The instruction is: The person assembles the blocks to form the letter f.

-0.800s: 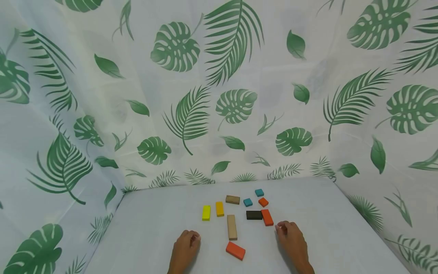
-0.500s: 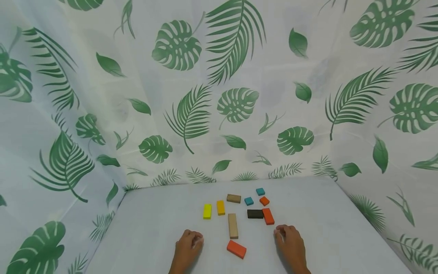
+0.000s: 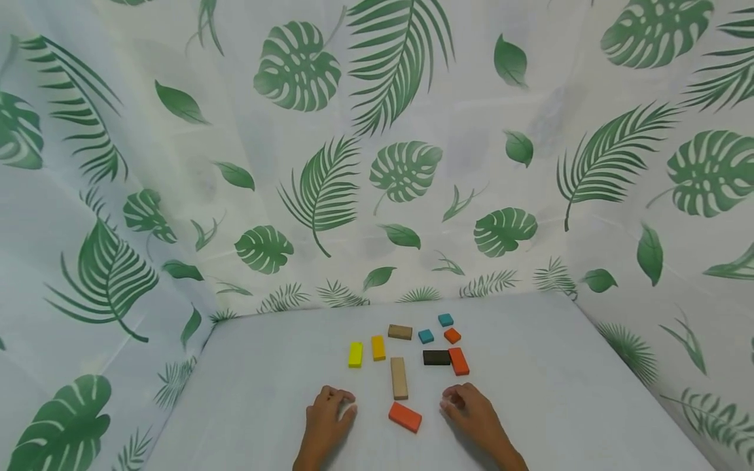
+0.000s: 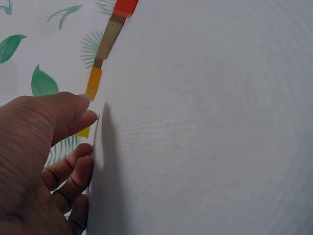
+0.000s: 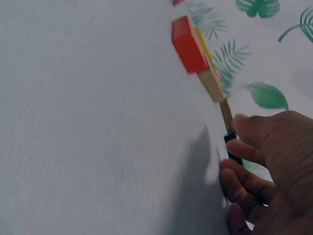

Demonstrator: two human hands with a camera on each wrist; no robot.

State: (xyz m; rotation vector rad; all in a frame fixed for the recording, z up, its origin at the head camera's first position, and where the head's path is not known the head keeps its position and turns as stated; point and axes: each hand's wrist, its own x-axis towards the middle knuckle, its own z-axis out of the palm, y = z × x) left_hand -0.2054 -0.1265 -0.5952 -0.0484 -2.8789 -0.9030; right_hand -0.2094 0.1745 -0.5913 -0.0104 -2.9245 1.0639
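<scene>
On the white table, an orange-red block (image 3: 405, 417) lies between my two hands, touched by neither. My left hand (image 3: 326, 418) rests at its left, with thumb and fingers loosely bent and apart, holding nothing. To its right, my right hand (image 3: 476, 418) is likewise loosely bent and holds nothing. Beyond the orange-red block lies a long tan block (image 3: 399, 378). The left wrist view shows the orange-red block (image 4: 125, 7) past the thumb; in the right wrist view the orange-red block (image 5: 189, 45) stands out above the fingers.
Farther back lie a yellow block (image 3: 356, 355), an amber block (image 3: 378, 348), a brown block (image 3: 400, 332), a black block (image 3: 436, 358) touching a red block (image 3: 459, 361), two small blue blocks (image 3: 446, 320) and a small orange block (image 3: 452, 335). A leaf-printed curtain (image 3: 353, 196) surrounds the table.
My right hand has moved left, away from the red block and closer to the orange-red one. The left hand has shifted slightly right, its thumb and fingers parting. The blocks keep their arrangement.
</scene>
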